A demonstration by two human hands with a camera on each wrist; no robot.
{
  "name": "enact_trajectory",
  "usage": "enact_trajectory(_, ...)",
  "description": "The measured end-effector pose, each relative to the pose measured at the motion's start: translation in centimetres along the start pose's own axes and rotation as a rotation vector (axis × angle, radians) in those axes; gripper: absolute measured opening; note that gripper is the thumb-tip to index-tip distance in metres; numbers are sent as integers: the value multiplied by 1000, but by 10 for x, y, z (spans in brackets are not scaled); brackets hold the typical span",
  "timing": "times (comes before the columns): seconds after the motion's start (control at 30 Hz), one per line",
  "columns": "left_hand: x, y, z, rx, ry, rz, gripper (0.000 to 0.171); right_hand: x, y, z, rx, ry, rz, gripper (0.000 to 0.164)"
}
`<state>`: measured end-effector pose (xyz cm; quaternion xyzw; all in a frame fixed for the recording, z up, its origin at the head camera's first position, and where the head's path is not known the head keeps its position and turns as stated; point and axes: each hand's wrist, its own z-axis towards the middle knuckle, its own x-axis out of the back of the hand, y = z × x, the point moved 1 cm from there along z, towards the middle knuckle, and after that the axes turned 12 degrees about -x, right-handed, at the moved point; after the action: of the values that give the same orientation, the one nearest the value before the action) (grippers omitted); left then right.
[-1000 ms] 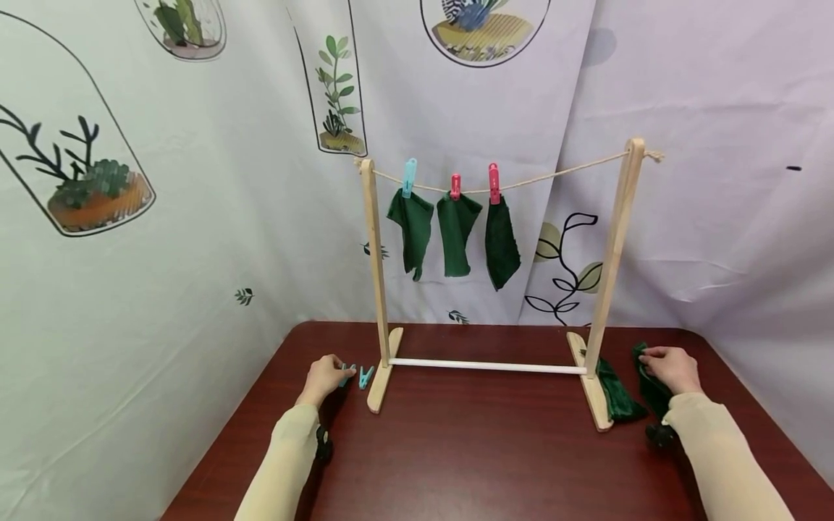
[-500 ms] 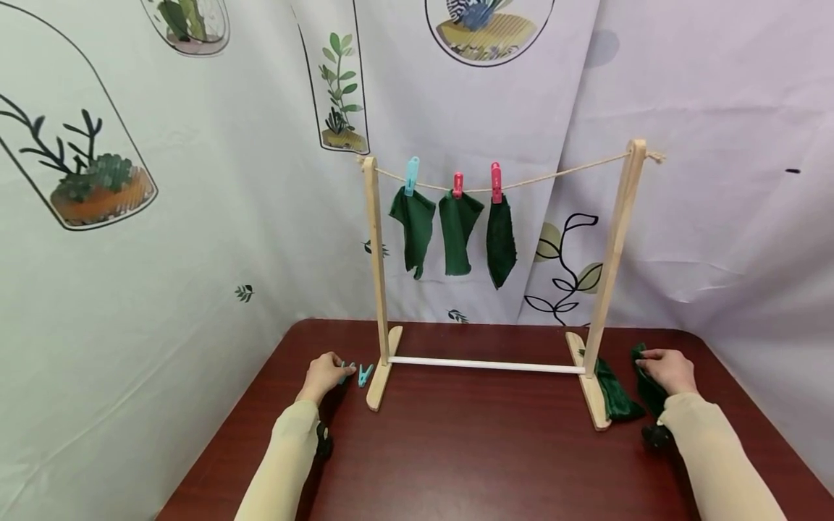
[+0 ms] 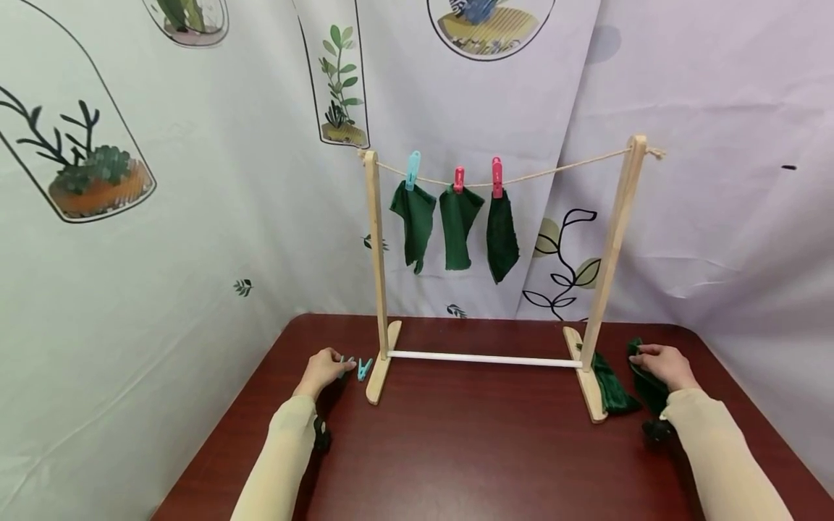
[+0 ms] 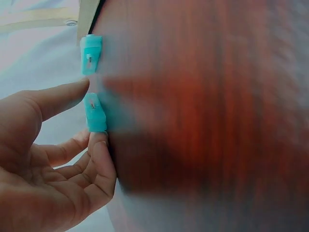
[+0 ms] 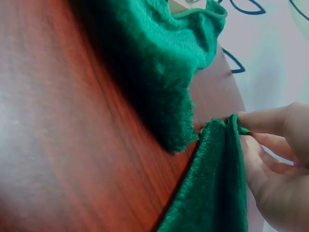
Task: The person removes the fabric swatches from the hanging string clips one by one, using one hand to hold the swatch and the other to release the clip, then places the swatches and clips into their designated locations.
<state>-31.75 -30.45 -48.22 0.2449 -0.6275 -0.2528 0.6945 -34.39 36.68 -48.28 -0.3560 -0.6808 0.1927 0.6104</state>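
My left hand (image 3: 321,372) is at the left end of the table, thumb and fingertips either side of a light blue clothespin (image 4: 95,113). A second blue clothespin (image 3: 364,370) lies beside it, near the rack's left foot. At the far right my right hand (image 3: 667,367) pinches the edge of a dark green velvet cloth (image 5: 207,193) between thumb and fingers. Another green velvet cloth (image 3: 615,387) lies by the rack's right foot. Three green cloths (image 3: 413,224) hang from the string, one under a blue clothespin (image 3: 413,171), two under red clothespins (image 3: 497,178).
A wooden rack stands mid-table, with a left post (image 3: 376,253), a right post (image 3: 615,253), a white lower bar (image 3: 485,358) and a string (image 3: 567,168) between the post tops. Behind the brown table (image 3: 489,441) hangs a white plant-printed curtain (image 3: 195,239).
The whole head view shifts slightly upward, as the camera tilts a little. Both hands stay where they were, at the clothespin and the cloth.
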Motion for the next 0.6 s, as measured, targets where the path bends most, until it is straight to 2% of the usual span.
enact_trajectory(0.2, 2, -11, -6, -30, 20, -20, 44, 3, -2, -14, 12, 5, 42, 59)
enact_trajectory(0.37, 10, -17, -15, -55, 24, 11, 46, 13, -9, -25, 68, 88, 49, 58)
enact_trajectory(0.47, 18, -13, -16, -89, 41, 32, 46, 23, -18, -32, 100, 135, 84, 58)
enact_trajectory(0.6, 26, 2, -13, -135, 64, 24, 45, 34, -35, -42, 132, 170, 132, 59)
